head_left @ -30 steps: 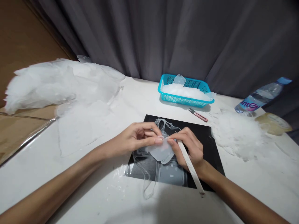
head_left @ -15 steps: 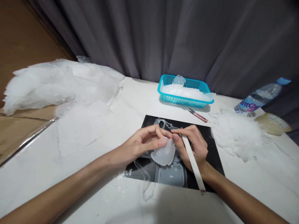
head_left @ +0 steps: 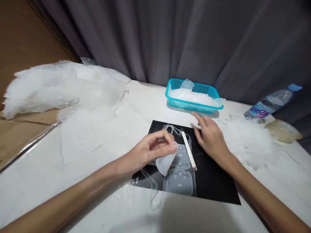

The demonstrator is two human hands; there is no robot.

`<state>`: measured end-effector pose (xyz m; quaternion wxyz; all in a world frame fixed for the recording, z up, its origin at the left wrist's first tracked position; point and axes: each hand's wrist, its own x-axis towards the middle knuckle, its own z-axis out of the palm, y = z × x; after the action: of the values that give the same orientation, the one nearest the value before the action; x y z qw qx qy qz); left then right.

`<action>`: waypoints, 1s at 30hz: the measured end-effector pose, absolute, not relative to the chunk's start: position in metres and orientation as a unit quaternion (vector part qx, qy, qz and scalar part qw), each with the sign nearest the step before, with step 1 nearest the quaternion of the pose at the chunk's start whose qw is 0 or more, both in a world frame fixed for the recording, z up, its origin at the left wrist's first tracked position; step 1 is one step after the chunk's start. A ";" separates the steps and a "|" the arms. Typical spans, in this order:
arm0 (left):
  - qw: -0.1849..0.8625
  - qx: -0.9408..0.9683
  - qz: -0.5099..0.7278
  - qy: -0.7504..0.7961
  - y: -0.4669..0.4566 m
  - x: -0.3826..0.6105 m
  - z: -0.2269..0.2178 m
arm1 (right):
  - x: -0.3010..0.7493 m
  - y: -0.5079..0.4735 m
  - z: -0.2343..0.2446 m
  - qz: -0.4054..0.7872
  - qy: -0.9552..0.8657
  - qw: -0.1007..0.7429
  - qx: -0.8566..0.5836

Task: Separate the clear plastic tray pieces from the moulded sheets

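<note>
My left hand [head_left: 155, 147] is closed, with thumb and fingers pinching a curved piece of translucent plastic film [head_left: 166, 163] above the black mat [head_left: 216, 181]. My right hand [head_left: 211, 137] reaches over the mat's far right edge, thumb and index finger apart. A small dark tip shows by its thumb; what it belongs to is mostly hidden by the hand. Between my hands, a slim white stick-like tool [head_left: 188, 150] with a dark point lies on the mat. Under it is a clear moulded plastic sheet [head_left: 179, 183], with thin cut-out film scraps [head_left: 154, 194] on its left.
A blue basket [head_left: 194, 105] with white film pieces stands at the back. Large film piles [head_left: 65, 84] lie left by cardboard [head_left: 31, 118]. On the right are more film pieces [head_left: 250, 139], a water bottle [head_left: 269, 102] and a yellowish container [head_left: 283, 131]. A grey curtain [head_left: 155, 38] hangs behind.
The white tool has left my right hand and lies on the mat. That hand has moved up and away, over where the pink-handled snips lay. My left hand keeps the film, now tilted.
</note>
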<state>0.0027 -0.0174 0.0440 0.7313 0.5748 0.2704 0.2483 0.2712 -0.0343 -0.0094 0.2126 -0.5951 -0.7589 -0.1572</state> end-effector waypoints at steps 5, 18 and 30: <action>0.742 0.560 0.256 0.267 -0.018 0.005 0.046 | 0.315 -0.025 -0.018 -0.203 -0.693 0.173 -0.670; 0.736 0.552 0.272 0.281 -0.016 0.005 0.039 | 0.305 -0.024 -0.012 -0.195 -0.701 0.247 -0.640; 0.779 0.497 0.297 0.241 -0.014 -0.001 0.041 | 0.232 -0.078 0.056 0.216 -0.771 0.435 -0.412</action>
<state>-0.0007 -0.0136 0.0406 0.7785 0.4972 0.2411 0.2975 0.2315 -0.0779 0.0561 0.4352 -0.4124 -0.7707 0.2158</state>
